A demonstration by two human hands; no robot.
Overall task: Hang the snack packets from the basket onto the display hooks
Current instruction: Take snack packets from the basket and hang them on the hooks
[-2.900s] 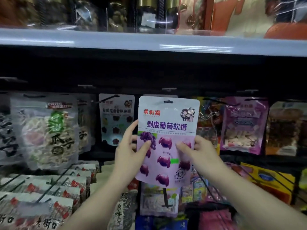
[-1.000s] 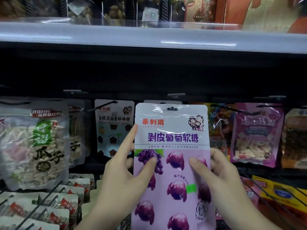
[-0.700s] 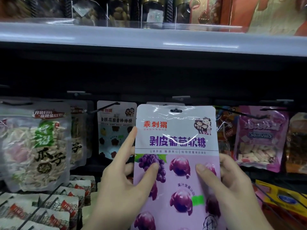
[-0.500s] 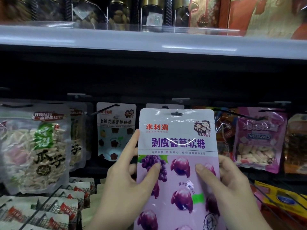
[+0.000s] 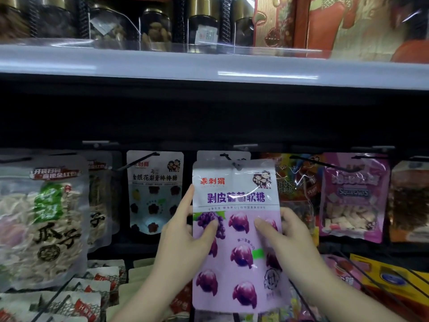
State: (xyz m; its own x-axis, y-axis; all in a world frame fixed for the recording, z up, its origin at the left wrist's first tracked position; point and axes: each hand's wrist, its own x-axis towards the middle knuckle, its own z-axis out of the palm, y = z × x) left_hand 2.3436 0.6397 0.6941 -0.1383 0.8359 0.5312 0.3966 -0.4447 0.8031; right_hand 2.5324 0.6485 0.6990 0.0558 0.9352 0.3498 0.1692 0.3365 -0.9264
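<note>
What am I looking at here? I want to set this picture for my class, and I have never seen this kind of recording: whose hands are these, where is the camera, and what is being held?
There is no machine here: a person works with two bare hands, and the one camera sits on their head, looking forward and down.

They face a shop display. The left hand and the right hand both grip a purple grape-candy packet by its sides, thumbs on the front and fingers behind. Its hanging hole is at the tip of a dark display hook, where a matching packet already hangs behind it.

To the left hang a pale blue candy packet and a clear packet of sunflower seeds; to the right, a pink packet. Above is a grey shelf with jars.
</note>
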